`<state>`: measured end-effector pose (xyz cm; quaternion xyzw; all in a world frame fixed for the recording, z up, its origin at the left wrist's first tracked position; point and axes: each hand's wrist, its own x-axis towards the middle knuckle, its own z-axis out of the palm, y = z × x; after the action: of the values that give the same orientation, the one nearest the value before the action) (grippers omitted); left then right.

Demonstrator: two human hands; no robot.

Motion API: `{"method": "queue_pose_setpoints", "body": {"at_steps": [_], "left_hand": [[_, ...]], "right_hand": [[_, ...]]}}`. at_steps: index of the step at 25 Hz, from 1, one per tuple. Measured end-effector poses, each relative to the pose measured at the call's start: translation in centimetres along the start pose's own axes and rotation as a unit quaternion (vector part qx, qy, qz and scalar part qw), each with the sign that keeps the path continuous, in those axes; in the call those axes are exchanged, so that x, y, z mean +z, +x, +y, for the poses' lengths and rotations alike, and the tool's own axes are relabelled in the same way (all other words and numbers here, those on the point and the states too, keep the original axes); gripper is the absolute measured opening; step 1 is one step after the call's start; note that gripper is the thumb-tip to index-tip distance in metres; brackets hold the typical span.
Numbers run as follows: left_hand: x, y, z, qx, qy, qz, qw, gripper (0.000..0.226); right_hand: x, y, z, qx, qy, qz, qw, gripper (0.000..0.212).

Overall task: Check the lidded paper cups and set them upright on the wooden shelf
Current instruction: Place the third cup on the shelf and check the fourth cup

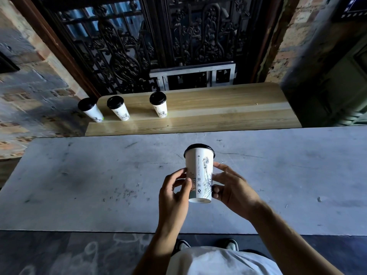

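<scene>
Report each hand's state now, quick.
Left hand: holding the lidded paper cup, fingers pinching its side.
Right hand: holding the same cup from the other side.

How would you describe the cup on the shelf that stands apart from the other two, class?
Find the wooden shelf beyond the grey table. Three black-lidded cups stand along its left part. Pick the rightmost cup: a wide gap separates it from the close pair.

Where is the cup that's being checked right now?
In the head view, the held cup is centre frame above the grey table, upright between the left hand and right hand.
</scene>
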<state>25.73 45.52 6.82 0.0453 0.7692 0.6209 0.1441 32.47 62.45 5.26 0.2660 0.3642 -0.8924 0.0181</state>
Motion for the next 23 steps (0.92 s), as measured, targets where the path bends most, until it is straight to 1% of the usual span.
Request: {"method": "queue_pose_setpoints", "body": {"at_steps": [4, 8, 12, 14, 18, 21, 23], "left_hand": [[0.0, 0.1, -0.1, 0.016, 0.017, 0.001, 1.000, 0.027], [-0.1, 0.1, 0.0, 0.037, 0.025, -0.004, 0.999, 0.031], [-0.1, 0.2, -0.2, 0.038, 0.044, -0.010, 0.998, 0.041], [0.1, 0.2, -0.3, 0.031, 0.042, -0.007, 0.999, 0.042], [0.4, 0.2, -0.5, 0.001, 0.010, -0.002, 1.000, 0.030], [0.6, 0.2, -0.6, 0.000, 0.002, -0.007, 1.000, 0.025], [0.8, 0.2, -0.6, 0.002, 0.001, -0.009, 1.000, 0.023]], "right_hand": [[-0.4, 0.5, 0.1, 0.001, -0.004, 0.019, 1.000, 0.042], [-0.6, 0.8, 0.3, 0.000, -0.016, 0.023, 1.000, 0.040], [-1.3, 1.2, 0.4, -0.001, -0.010, 0.013, 1.000, 0.051], [-1.3, 1.0, 0.3, 0.000, -0.004, 0.018, 1.000, 0.057], [-1.1, 0.4, -0.1, -0.004, -0.024, 0.013, 1.000, 0.062], [-1.1, 0.3, 0.0, -0.010, -0.029, -0.013, 0.999, 0.059], [-1.3, 0.5, 0.1, -0.008, -0.020, 0.000, 1.000, 0.056]]}}
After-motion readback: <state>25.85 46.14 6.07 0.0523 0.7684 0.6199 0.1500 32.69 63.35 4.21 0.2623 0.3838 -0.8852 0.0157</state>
